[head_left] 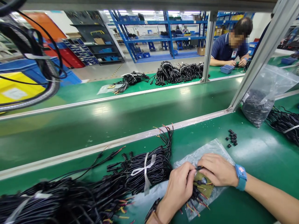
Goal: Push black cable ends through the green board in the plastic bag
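Observation:
My left hand [179, 183] and my right hand [216, 170], which has a blue band at the wrist, meet over a clear plastic bag [213, 147]. Between their pinched fingertips runs a thin black cable [199, 168], a small dark end showing; its finer details are hidden by the fingers. Below the hands, a yellowish-green piece [209, 190] lies on the bag, with several cable ends [197, 200] of bare red, yellow and black wires. Left of my left hand sits a bundle of black cables [149, 168] bound with a white tie.
More cable bundles [42, 202] cover the front left. Small black parts [231, 138] lie beyond my right hand, near a metal post [254, 59] and a bag of black parts [259, 102]. A co-worker [233, 46] sits across the green line near a blue tray [227, 69].

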Available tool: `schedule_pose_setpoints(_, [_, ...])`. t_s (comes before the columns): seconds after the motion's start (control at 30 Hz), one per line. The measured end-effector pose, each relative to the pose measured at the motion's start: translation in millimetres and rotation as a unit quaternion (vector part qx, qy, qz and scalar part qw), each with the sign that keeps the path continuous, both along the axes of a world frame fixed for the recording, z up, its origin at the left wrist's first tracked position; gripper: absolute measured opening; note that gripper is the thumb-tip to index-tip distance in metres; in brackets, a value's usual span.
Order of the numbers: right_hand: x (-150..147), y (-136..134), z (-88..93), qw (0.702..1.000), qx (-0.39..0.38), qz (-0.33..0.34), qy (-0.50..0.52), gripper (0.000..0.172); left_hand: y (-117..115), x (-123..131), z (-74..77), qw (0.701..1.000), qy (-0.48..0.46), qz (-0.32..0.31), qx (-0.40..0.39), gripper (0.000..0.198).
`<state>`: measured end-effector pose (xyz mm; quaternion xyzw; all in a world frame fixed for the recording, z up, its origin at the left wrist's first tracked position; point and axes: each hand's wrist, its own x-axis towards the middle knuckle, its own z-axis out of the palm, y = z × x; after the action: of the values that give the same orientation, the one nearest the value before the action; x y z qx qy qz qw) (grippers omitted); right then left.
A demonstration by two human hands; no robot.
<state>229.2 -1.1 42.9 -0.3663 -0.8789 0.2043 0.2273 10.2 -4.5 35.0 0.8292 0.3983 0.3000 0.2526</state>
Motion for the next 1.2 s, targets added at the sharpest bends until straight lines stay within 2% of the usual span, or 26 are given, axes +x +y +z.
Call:
schedule_pose_setpoints(0.37, [-8.6, -4.8, -5.1, 0.999, -0.036, 0.009, 0.011, 0.024, -2.0, -0.1, -7.8, 1.0, 0.009, -0.004, 0.008, 0.022])
schedule_pose_setpoints(0.63, [-15.3, -8.2, -10.8, 0.999, -0.001, 0.002, -0.044, 0.03, -3.5, 1.5, -10.3, 1.0, 0.019, 0.003, 0.01, 0.021])
schedule_pose_setpoints(0.83, [-24.3, -11.5, -15.7, 0.994, 0.021, -0.043, -0.096, 0.045, -3.9, 2.8, -8.4, 1.0, 0.017, 0.004, 0.0, 0.022])
schedule_pose_setpoints(0.93, [-25.6, -10.4, -12.2, 0.993, 0.007, -0.057, -0.103, 0.048, -4.1, 3.2, -8.8, 1.0, 0.01, 0.011, -0.014, 0.023])
schedule_pose_setpoints(1.0, [-22.9, -8.4, -6.1, 0.994, -0.011, -0.057, -0.094, 0.044, -3.7, 3.6, -9.4, 0.999, 0.0, 0.018, -0.027, 0.023])
schedule_pose_setpoints(1.07, [-18.1, -6.2, 0.7, 0.996, -0.027, -0.053, -0.064, 0.033, -2.7, 4.0, -9.5, 0.999, -0.006, 0.023, -0.041, 0.022])
schedule_pose_setpoints(1.2, [-9.5, -2.5, 6.4, 0.999, -0.005, -0.041, -0.027, 0.017, -0.5, 3.2, -5.9, 0.998, -0.015, 0.025, -0.064, 0.017])
